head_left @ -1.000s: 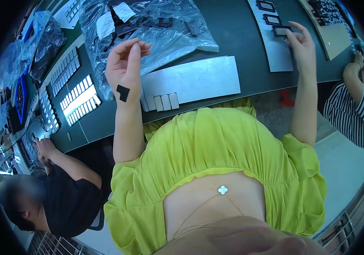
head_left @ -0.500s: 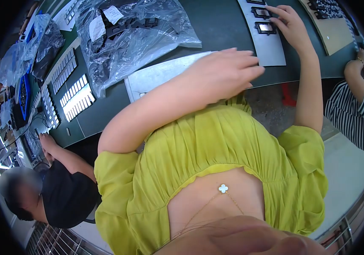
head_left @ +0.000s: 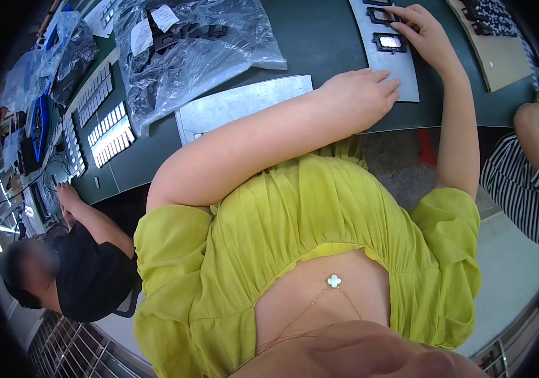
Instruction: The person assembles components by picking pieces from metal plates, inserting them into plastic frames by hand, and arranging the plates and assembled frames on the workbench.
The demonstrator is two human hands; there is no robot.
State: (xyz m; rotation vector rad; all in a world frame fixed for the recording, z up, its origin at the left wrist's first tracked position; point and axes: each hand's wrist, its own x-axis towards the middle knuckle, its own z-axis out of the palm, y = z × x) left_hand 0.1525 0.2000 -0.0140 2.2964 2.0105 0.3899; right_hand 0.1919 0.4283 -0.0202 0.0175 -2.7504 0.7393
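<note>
A pale metal strip (head_left: 397, 79) lies on the dark green table and carries a column of small black frames with shiny centres. My right hand (head_left: 430, 38) reaches the strip from the right, its thumb and index finger pinching the edge of one black frame (head_left: 378, 16). Just below sits another black frame (head_left: 390, 42), untouched. My left hand (head_left: 364, 97) is over the strip's lower left edge, palm down, fingers loosely bent and slightly apart. Nothing shows in it, though its underside is hidden.
Left of the strip lies a clear plastic bag (head_left: 206, 57) with black parts, above a pale metal sheet (head_left: 244, 104). Trays of shiny pieces (head_left: 111, 134) are farther left. A tan board (head_left: 499, 57) holds black parts at right. Co-workers sit on both sides.
My left hand has moved slightly right, onto the strip's lower edge. My right thumb and index finger have closed in on a black frame. The view has shifted slightly.
</note>
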